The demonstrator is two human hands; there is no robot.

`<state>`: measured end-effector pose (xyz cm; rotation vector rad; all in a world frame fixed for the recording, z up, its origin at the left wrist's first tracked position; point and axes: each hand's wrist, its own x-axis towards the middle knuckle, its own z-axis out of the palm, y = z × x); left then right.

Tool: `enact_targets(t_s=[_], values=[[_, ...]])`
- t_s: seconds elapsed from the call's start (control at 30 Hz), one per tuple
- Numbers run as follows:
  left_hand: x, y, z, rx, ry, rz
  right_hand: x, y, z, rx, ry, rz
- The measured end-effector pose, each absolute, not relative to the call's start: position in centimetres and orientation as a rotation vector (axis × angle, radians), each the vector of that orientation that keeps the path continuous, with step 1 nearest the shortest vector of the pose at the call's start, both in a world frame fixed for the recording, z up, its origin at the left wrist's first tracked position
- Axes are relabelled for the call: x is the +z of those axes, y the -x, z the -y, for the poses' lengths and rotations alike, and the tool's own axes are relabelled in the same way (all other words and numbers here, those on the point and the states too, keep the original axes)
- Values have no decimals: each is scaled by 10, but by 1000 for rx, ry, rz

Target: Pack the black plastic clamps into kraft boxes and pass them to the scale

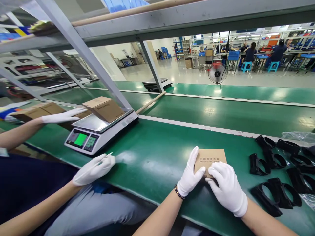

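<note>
A small brown cardboard box (209,154) printed "Brushless DC pump" lies on the green bench in front of me. My left hand (190,173), in a white glove, grips its left side, with the thumb at the near edge. Gloved in white too, my right hand (227,183) closes its bent fingers on the near right part of the box. The fingertips partly hide the near edge, so I cannot tell how the flap there sits. Several black plastic ring brackets (270,193) lie to the right of my right hand.
At left, a co-worker's gloved hand (95,168) holds a thin white item near a weighing scale (103,126) bearing a cardboard box (104,108). Their other hand (65,116) touches boxes beside it. A metal shelf frame (172,19) spans overhead; a fan (217,72) hangs beyond.
</note>
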<state>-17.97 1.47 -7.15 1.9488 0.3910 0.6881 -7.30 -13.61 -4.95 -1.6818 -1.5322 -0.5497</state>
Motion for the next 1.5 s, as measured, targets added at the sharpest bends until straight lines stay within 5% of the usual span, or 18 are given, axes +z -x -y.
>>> enact_targets(t_s=[0.37, 0.6, 0.8, 0.97, 1.2, 1.3, 1.5], values=[[-78, 181, -24, 738, -2091, -380, -66, 62, 131, -611, 1803, 1278], [-35, 184, -40, 993, -2677, -469, -69, 77, 130, -193, 1858, 1216], [-10, 172, -24, 581, -3235, -443, -27, 93, 146, 115, 1897, 1757], [-11, 189, -95, 415, -3339, -699, -12, 54, 212, -230, 2100, 1689], [19, 211, -160, 517, -3339, -1254, -63, -13, 287, -979, 2027, 1981], [-1, 180, -132, 479, -3268, -1006, -66, -11, 283, -951, 1901, 2056], [-89, 99, -73, 200, -3146, -790, -43, 34, 222, -383, 2100, 1662]])
